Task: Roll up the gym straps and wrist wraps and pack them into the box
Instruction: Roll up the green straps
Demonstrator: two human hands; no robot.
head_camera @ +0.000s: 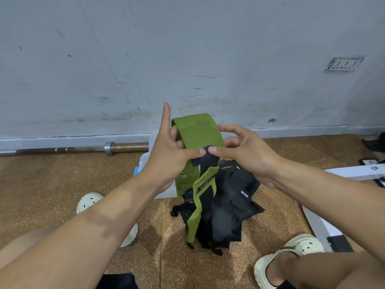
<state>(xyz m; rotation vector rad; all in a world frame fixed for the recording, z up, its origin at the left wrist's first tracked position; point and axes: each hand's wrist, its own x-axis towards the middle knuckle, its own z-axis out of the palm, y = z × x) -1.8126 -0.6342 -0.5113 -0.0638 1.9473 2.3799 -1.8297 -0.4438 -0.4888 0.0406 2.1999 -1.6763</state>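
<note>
Scuffed pale grey wall (187, 59) behind, with a white skirting strip along its foot and a speckled brown cork-like floor (62, 180) below. Against the skirting at left, a steel barbell (108, 148) lying flat, collar end toward the middle. Held up at centre, a wide olive-green woven wrist wrap (198, 132), bent over into a loop at the top, its black tab end (205, 156) pinched between both thumbs. Left hand (168, 157) gripping the wrap from the left side, thumb pressed on the black tab, index finger sticking straight up, other fingers curled behind the green band. Right hand (248, 151) gripping from the right, thumb tip on the same tab and just touching the left thumb, fingers curled round the far edge of the wrap. Hanging from the grip, the long green tail of the wrap, twisted once and reaching down onto a loose heap of black straps and wraps (227, 205) on the floor between the feet. Behind the left hand and wrist, mostly hidden, a translucent white plastic box (143, 161) with a blue clip on its side, standing on the floor just beside the heap. Cream perforated clog-style shoes (291, 253) on both feet, one at each side of the heap. White flat panel (354, 172) at the right edge.
</note>
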